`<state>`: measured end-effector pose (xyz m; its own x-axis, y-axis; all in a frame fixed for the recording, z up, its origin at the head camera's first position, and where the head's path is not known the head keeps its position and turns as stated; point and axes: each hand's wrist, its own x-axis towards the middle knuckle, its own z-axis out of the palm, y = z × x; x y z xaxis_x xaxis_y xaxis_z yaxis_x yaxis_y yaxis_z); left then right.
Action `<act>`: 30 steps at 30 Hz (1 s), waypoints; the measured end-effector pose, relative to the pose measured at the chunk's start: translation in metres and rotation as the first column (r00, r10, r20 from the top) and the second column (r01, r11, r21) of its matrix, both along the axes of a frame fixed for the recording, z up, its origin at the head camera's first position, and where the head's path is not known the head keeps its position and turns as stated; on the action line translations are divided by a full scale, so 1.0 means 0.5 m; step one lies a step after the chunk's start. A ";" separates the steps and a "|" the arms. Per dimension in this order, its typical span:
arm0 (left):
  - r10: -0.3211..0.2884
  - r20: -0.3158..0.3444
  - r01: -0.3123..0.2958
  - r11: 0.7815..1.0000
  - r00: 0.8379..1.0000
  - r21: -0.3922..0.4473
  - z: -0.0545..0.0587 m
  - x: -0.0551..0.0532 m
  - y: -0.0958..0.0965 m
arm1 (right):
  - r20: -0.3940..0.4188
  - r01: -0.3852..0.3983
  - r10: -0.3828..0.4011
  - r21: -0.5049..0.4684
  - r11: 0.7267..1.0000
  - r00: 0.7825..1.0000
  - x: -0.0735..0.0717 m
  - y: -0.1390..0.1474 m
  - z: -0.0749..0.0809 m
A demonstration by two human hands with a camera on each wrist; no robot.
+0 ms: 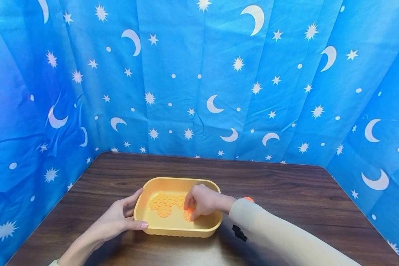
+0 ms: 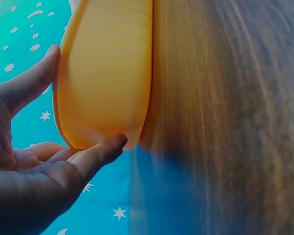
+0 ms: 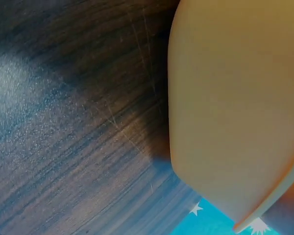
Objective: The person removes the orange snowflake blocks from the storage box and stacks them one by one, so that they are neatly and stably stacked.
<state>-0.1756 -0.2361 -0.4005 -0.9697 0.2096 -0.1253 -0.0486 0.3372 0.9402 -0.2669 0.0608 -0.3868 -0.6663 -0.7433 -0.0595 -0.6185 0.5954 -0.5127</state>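
A yellow rounded plastic bin [image 1: 177, 233] stands on the table. My left hand [image 1: 114, 221] grips its left end, the thumb at the near corner and the fingers along the far side; the left wrist view shows this hand [image 2: 44, 152] against the bin's end wall. Several orange notched snowflake discs [image 1: 164, 211] lie on the bin floor, mostly towards the left. Reaching in over the right rim, my right hand [image 1: 204, 199] pinches an orange disc [image 1: 187, 215] between thumb and fingers, low inside the bin. The right wrist view shows only the bin's outer wall [image 3: 230, 107], not the hand.
The dark wood-grain table [image 1: 279, 192] extends around the bin. Blue cloth [image 1: 186, 85] with white moons and stars hangs behind and at both sides. A small orange-red thing [image 1: 249, 199] shows past the right sleeve, mostly hidden; a black piece [image 1: 239, 233] sits under that sleeve.
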 end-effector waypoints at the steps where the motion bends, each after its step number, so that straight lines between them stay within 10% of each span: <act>1: 0.002 -0.001 -0.002 1.000 1.000 -0.003 0.000 0.001 0.001 | 0.000 -0.006 0.006 -0.001 1.000 1.000 0.000 0.000 0.001; 30: -0.003 -0.005 0.003 1.000 1.000 0.011 -0.002 0.002 -0.001 | 0.008 0.013 -0.014 0.057 0.998 1.000 0.005 0.005 0.000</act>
<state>-0.1744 -0.2364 -0.4013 -0.9698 0.2135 -0.1182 -0.0432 0.3267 0.9442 -0.2644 0.0633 -0.3869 -0.6756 -0.7293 -0.1078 -0.6057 0.6324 -0.4829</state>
